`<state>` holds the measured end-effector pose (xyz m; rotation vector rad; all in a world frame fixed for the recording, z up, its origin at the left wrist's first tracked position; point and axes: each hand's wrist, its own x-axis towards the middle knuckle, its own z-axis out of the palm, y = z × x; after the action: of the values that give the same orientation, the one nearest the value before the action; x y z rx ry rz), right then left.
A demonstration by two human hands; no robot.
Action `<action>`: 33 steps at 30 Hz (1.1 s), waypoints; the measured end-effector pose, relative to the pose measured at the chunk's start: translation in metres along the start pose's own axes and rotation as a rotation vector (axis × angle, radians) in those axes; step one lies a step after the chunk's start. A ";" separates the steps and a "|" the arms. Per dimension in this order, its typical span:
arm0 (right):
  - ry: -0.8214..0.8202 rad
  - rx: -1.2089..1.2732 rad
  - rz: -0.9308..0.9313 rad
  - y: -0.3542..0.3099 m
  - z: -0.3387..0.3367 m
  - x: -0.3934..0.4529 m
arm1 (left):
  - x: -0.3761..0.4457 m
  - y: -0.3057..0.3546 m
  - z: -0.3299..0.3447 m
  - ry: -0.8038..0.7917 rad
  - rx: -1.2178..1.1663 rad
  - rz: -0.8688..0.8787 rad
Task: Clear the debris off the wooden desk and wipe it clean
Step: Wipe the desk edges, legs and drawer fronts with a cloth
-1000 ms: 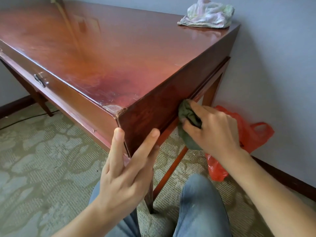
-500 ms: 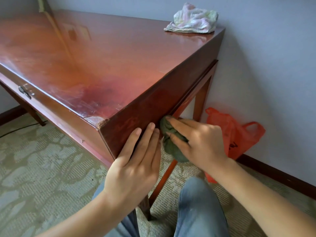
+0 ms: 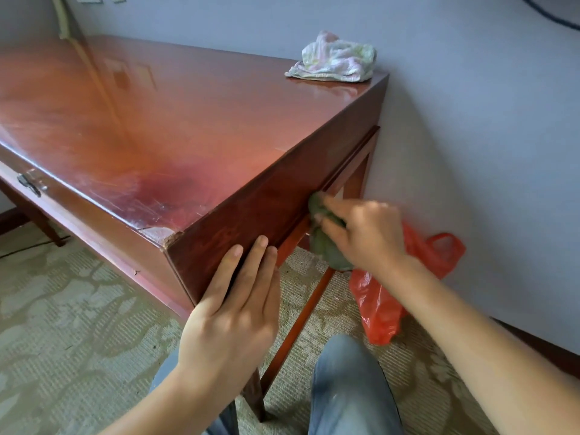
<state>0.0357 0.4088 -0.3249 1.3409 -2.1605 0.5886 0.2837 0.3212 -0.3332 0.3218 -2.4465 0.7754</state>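
Note:
The reddish wooden desk [image 3: 175,127] fills the upper left, its near corner chipped. My right hand [image 3: 367,233] grips a dark green rag [image 3: 326,246] and presses it against the lower edge of the desk's side panel. My left hand [image 3: 232,312] lies flat with straight fingers against that same side panel, close to the near corner. A crumpled pale cloth [image 3: 335,58] sits on the desk's far right corner by the wall.
A red plastic bag [image 3: 386,306] lies on the patterned carpet [image 3: 72,324] beside the wall, behind my right arm. My knees in blue jeans [image 3: 348,384] are at the bottom. A metal drawer handle [image 3: 29,183] sits on the desk front at left.
My left hand rose from the air and settled flat on the side panel. My right hand slid the green rag along the panel's lower edge, toward the corner and then back toward the wall.

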 end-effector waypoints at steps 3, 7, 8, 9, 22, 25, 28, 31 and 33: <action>0.018 0.123 -0.163 -0.038 -0.012 -0.029 | 0.006 0.010 -0.006 -0.056 -0.075 -0.034; 0.112 0.172 -0.226 -0.042 -0.011 -0.033 | 0.025 0.017 -0.015 -0.205 -0.115 -0.062; 0.132 0.166 -0.187 -0.033 -0.006 -0.028 | 0.029 0.017 -0.012 -0.238 -0.101 -0.047; 0.148 0.149 -0.117 -0.023 0.000 -0.020 | 0.036 0.016 -0.010 -0.263 -0.075 -0.028; 0.284 0.349 0.518 0.031 0.059 0.014 | 0.084 0.026 0.007 -0.396 -0.026 0.157; 0.358 0.518 0.354 -0.020 0.067 -0.041 | 0.092 0.027 0.010 -0.400 -0.058 0.154; 0.401 0.491 0.303 -0.018 0.070 -0.040 | 0.094 0.027 0.006 -0.417 -0.061 0.145; 0.331 0.326 0.509 0.028 0.076 0.004 | 0.094 0.028 0.003 -0.484 -0.029 0.166; 0.176 0.336 0.692 0.066 0.077 0.040 | 0.098 0.029 0.001 -0.513 -0.039 0.184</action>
<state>-0.0551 0.3622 -0.3648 0.6090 -2.4223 1.3250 0.1918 0.3378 -0.2920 0.3136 -3.0033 0.7958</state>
